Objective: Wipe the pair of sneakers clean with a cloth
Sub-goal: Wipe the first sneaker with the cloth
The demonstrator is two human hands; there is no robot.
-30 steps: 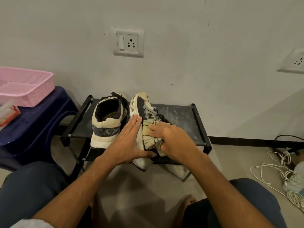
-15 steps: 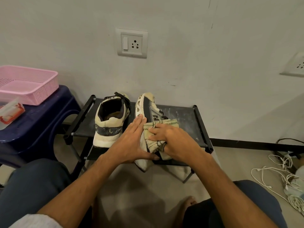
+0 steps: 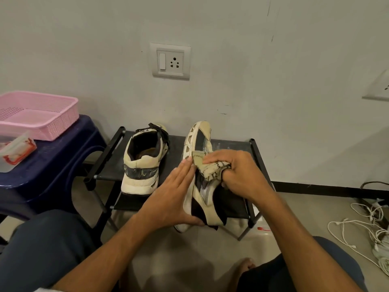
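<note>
Wiping a tipped sneaker at the front edge of the shoe rack, the person's right hand grips the cloth on its upper. The left hand braces the sole, fingers straight. The upright sneaker alongside likely remains to be wiped.

The right hand has carried the crumpled beige patterned cloth along the side of the tilted cream-and-black sneaker, away from the heel and toward the back edge of the black shoe rack. The cloth, earlier spread flat, is now bunched in curled fingers, and the sneaker's silver heel panel has come uncovered.
</note>
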